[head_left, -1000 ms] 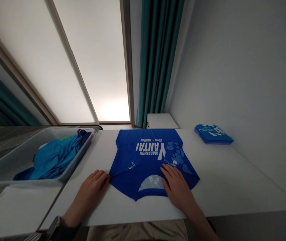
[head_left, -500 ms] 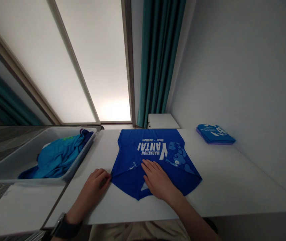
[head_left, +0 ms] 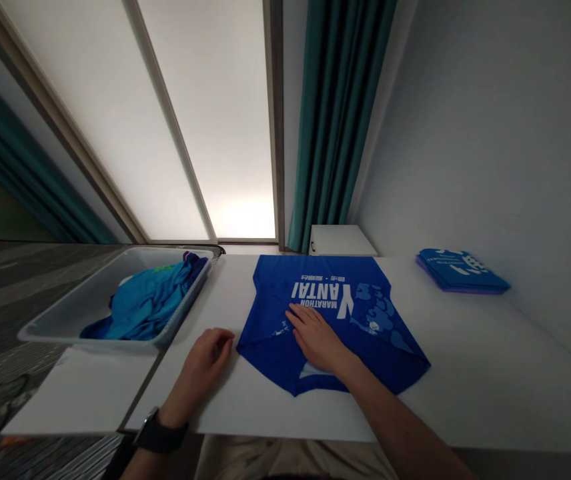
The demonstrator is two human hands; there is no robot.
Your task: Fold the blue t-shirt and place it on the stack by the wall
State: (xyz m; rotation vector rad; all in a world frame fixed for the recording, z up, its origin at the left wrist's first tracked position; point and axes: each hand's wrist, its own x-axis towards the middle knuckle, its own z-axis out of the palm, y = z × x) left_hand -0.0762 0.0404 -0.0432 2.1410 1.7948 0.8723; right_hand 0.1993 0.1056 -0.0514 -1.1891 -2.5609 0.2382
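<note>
A blue shirt point(head_left: 325, 340) with white "Yantai Marathon" lettering lies spread on the white table, its print upside down to me. Its near edge comes to points, and a small pale patch shows near the neckline. My right hand point(head_left: 316, 338) rests flat on the middle of the shirt, fingers stretched out just by the lettering. Beside the shirt's left corner is my left hand point(head_left: 210, 353), its fingers loosely bent with nothing seen in them. A narrow gap appears between its fingertips and the cloth.
At the left stands a translucent plastic bin point(head_left: 55, 331) holding crumpled blue clothes point(head_left: 150, 297). A stack of folded blue clothes point(head_left: 458, 270) lies at the right by the wall. Behind the white table point(head_left: 475, 373) are a small white cabinet point(head_left: 340, 240) and a teal curtain point(head_left: 340, 120).
My left hand has come slightly away from the shirt's left corner, which it was touching. My right hand stays flat on the shirt. The whole view has shifted, with things appearing farther right.
</note>
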